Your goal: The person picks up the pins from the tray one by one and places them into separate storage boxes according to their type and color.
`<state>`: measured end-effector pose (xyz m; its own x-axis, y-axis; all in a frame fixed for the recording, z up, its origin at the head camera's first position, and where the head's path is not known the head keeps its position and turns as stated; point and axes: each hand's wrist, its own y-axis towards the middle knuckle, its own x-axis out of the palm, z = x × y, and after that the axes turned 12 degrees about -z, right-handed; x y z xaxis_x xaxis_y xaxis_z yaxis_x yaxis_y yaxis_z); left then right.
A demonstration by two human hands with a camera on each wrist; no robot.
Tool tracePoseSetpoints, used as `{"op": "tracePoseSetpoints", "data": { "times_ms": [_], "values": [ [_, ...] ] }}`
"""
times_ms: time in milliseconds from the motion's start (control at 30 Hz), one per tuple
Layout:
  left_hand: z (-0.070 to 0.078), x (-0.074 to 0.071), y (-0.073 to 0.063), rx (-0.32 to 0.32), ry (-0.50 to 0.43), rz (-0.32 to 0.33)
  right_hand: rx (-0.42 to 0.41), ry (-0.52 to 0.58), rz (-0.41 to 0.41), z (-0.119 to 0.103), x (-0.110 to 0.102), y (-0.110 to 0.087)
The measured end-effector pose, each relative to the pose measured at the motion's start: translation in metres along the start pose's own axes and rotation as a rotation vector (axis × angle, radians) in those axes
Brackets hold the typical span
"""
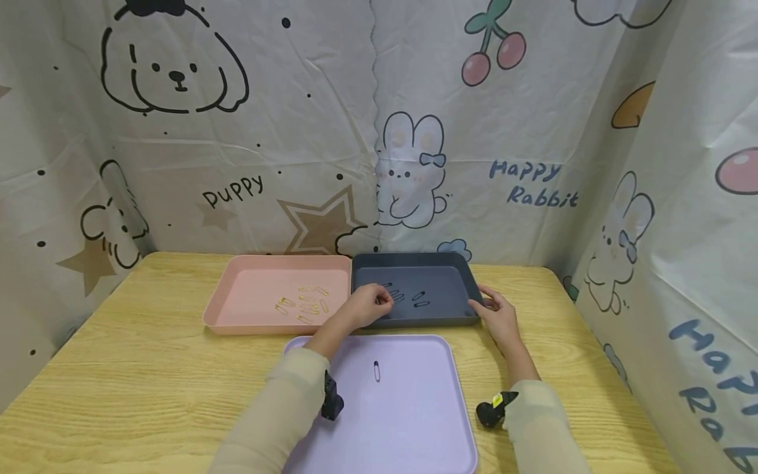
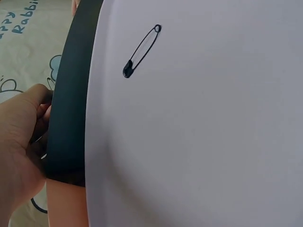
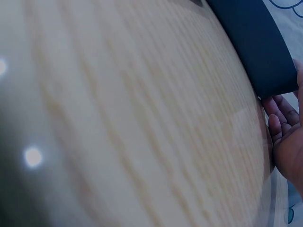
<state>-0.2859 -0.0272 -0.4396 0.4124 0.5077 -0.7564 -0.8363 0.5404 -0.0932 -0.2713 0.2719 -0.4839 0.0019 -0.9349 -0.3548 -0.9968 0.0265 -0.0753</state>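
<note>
My left hand (image 1: 368, 305) is over the left front part of a dark blue-grey tray (image 1: 456, 266), its fingertips pinched together. In the left wrist view, the thin end of a safety pin (image 2: 50, 83) sticks out by these fingers; the rest is hidden. Several black safety pins (image 1: 421, 304) lie in the dark tray. My right hand (image 1: 500, 320) holds that tray's right front corner, thumb at the front and fingers along the side. One black safety pin (image 2: 142, 51) lies on the lilac tray (image 1: 408, 408) in front.
A pink tray (image 1: 249, 289) with several gold safety pins (image 1: 308, 308) stands left of the dark tray, side against side. All the trays are on a wooden table (image 1: 148, 368). A printed cloth (image 1: 320, 131) hangs behind and at both sides.
</note>
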Motion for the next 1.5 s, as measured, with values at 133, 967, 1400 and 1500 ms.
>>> {"op": "tracePoseSetpoints", "data": {
  "times_ms": [133,967,1400,1500],
  "values": [
    [-0.0002,0.0012,0.0011,-0.011,0.027,0.001,-0.004,0.007,-0.006,-0.0010,0.0006,-0.0009],
    [0.0038,0.0062,0.0051,-0.098,0.131,0.005,-0.008,0.030,-0.005,-0.0002,0.0006,-0.0004],
    [-0.0007,0.0055,0.0052,-0.060,0.070,0.030,-0.022,0.035,-0.003,0.0006,0.0009,-0.0004],
    [-0.0008,0.0044,0.0039,-0.039,0.046,0.037,-0.028,0.045,0.000,0.0003,0.0004,-0.0006]
  ]
}}
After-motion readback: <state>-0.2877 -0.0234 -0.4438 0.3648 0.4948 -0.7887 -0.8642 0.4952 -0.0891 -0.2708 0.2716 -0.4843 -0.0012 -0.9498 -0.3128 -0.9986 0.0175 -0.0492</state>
